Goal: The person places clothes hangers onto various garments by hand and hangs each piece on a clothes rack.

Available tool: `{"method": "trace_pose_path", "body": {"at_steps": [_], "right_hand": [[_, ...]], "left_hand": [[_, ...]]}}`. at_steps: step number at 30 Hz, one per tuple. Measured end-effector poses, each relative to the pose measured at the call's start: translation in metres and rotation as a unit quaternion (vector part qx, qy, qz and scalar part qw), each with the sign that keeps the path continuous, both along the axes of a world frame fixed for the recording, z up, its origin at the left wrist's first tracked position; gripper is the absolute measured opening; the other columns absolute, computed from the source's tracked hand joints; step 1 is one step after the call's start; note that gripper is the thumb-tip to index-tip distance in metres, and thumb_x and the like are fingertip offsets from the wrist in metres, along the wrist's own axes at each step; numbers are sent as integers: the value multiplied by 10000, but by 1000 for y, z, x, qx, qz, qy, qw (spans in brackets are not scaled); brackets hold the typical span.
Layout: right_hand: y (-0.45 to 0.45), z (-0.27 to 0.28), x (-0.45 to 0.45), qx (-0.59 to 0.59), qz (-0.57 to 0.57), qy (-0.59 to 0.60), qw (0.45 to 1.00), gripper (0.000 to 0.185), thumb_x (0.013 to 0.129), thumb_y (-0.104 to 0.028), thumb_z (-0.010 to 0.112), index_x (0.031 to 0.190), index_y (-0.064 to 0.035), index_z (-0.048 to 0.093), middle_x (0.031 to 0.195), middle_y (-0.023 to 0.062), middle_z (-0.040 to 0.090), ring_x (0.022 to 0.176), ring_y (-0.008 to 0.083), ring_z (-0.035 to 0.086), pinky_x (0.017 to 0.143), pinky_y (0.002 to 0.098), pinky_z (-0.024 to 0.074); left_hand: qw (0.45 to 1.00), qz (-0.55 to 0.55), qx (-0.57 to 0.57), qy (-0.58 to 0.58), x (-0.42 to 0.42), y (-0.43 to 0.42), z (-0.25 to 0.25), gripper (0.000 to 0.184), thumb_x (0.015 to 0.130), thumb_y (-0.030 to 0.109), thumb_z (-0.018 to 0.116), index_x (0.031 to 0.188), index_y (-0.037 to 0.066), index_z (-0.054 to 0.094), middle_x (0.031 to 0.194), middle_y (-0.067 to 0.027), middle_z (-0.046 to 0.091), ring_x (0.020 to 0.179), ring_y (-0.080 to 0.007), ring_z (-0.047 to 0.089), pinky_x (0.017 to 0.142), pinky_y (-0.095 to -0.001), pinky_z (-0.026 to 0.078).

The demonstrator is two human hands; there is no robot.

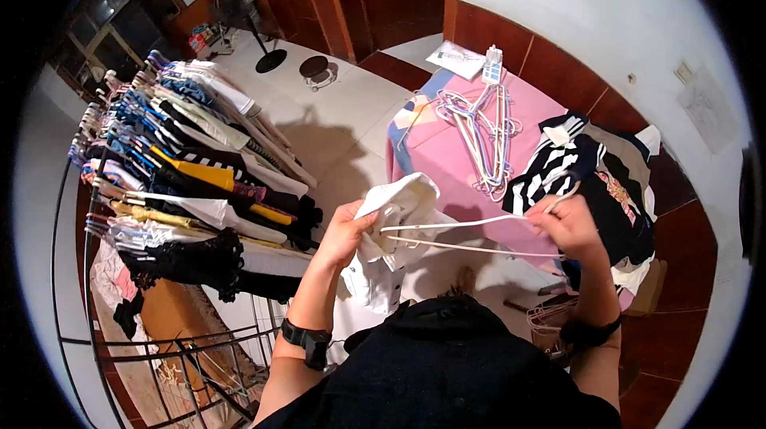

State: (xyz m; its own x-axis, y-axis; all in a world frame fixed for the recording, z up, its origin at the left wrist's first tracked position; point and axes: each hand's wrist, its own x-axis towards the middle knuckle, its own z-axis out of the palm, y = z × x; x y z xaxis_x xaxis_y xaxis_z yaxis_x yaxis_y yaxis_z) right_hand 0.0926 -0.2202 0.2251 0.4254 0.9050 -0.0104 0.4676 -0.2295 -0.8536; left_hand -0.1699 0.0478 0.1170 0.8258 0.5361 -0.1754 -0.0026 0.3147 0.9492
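White garment (pixel 399 199) hangs from the pinching left fingers (pixel 366 220), while the right fingers (pixel 544 221) grip a pale hanger (pixel 455 225).

A person wore a black top (pixel 455 369), with a black strap (pixel 297 333) bearing a boxy dark piece (pixel 317 350) around the left arm and a black band (pixel 589 334) around the right.

Flr fan (pixel 270 60) nr rnd stool (pixel 314 66).

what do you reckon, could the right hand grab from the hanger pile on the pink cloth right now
Probably not: the right hand is gripping a white hanger. Nothing covers the hanger pile, though, so it looks reachable once those fingers are free.
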Motion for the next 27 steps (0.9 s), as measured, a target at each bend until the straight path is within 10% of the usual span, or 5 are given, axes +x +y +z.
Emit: {"method": "trace_pose_path", "body": {"at_steps": [10,15,18,24,27], "right_hand": [[98,-113,-96,129,135,-85,979,135,842,-82,586,894,20,659,882,185,666,780,365,642,702,417,508],[91,-135,-89,182,100,114,971,127,829,-1,584,946,23,626,840,127,658,715,214,659,657,329,512],[77,-116,-73,218,77,174,957,152,829,26,604,981,23,589,853,81,656,758,116,637,670,278,516],[56,-80,-50,267,71,243,930,182,797,-22,707,910,-7,564,832,53,647,802,118,652,701,265,520],[36,-45,-18,331,57,-164,928,192,717,-65,760,819,-47,597,842,91,655,771,226,650,693,307,507]], "left_hand": [[945,133,293,61,25,-93,0,200,929,141,557,1027,-19,627,823,-39,645,793,-87,540,721,-290,465],[868,42,476,137,27,-101,30,204,918,203,571,935,3,609,793,-149,600,731,-349,570,785,-416,463],[734,46,675,50,37,-106,36,188,863,207,614,894,23,592,817,-145,587,757,-361,555,778,-455,441],[697,-20,708,117,49,-88,68,83,730,61,570,802,25,549,754,-156,563,753,-368,581,671,-456,472],[744,-10,657,120,53,-83,89,133,745,25,574,876,34,598,810,-172,595,785,-386,592,691,-457,479]]}}
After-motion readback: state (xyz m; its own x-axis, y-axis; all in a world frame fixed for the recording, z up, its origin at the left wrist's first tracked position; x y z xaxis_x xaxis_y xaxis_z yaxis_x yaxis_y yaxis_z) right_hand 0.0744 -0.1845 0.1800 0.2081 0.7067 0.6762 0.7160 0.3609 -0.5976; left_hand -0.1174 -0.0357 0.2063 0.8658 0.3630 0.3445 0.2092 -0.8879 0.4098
